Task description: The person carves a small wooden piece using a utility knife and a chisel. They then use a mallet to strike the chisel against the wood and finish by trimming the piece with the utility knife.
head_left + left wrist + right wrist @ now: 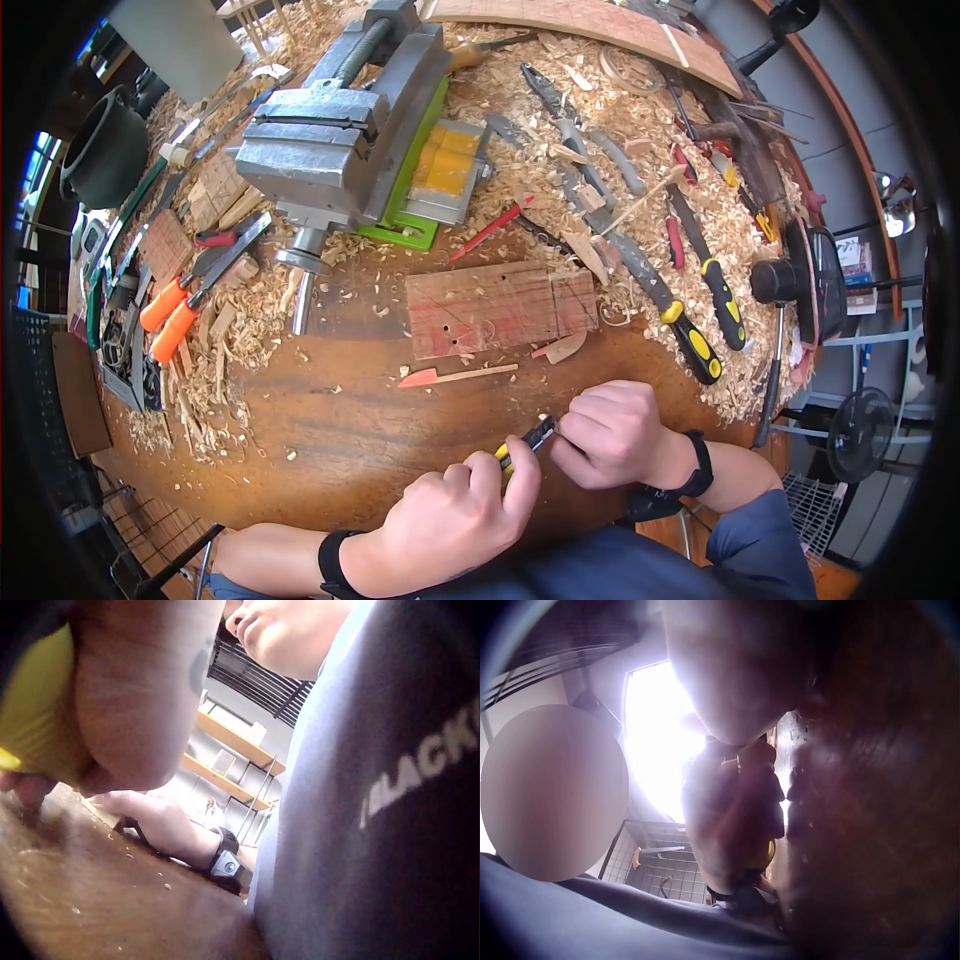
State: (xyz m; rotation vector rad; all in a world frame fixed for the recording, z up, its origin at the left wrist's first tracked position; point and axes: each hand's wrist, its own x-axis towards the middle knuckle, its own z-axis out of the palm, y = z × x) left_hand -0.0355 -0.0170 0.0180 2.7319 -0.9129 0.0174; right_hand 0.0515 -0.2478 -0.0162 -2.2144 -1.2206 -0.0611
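Note:
In the head view my left hand (450,520) grips a small tool with a yellow and black handle (525,445) just above the near edge of the round wooden bench (330,440). My right hand (610,435) is curled at the tool's black far end and pinches it. Whatever else it holds is hidden by the fingers. The left wrist view has the yellow handle (30,712) against my left palm, and my right hand (157,817) with its wrist band beyond it on the bench. My left hand (731,817) stands dark against the light in the right wrist view.
A grey metal vise (340,140) stands at the back left. A flat wooden board (500,305) and a red-tipped wooden stick (455,377) lie mid-bench. Orange-handled pliers (165,315) lie left, yellow-and-black chisels (700,340) right, among wood shavings (560,110).

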